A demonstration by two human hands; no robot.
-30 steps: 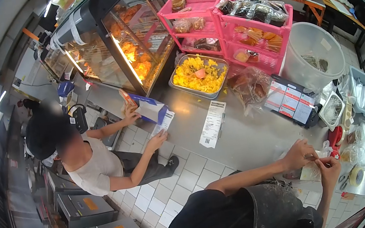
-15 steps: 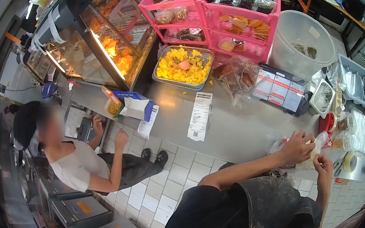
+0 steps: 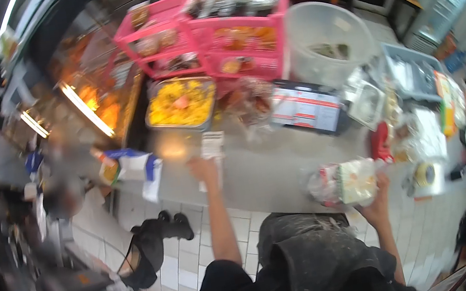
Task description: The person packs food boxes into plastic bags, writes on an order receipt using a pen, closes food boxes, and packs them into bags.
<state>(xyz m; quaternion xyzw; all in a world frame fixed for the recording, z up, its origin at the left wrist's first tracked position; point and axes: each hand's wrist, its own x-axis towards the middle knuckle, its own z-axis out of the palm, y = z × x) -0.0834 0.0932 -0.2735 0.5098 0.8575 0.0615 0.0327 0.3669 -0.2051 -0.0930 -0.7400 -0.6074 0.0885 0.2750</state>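
Observation:
My left hand (image 3: 205, 170) reaches over the steel counter (image 3: 257, 184) to the long printed receipt (image 3: 212, 147) and overlaps it. Motion smears its fingers, so their grip cannot be made out. At the counter's front edge on the right, my right hand (image 3: 377, 199) grips a clear plastic bag (image 3: 348, 181) from its right side and below. Something pale green and red shows through the plastic. A blue and white box (image 3: 134, 166) lies left of the receipt, with a paper slip (image 3: 153, 185) hanging at its right end.
Behind the receipt are a tray of yellow food (image 3: 181, 104), pink racks (image 3: 240, 37) and a lit food display (image 3: 87, 107). A tablet (image 3: 305, 106), a clear bin (image 3: 329, 39), a red tool (image 3: 380, 142) and tape (image 3: 425, 175) are on the right. A co-worker (image 3: 96, 222) stands left, blurred.
The view has swung right. My left hand has left my right hand's side and moved across to the receipt. My right hand has taken hold of the bag. The co-worker's hands have left the box.

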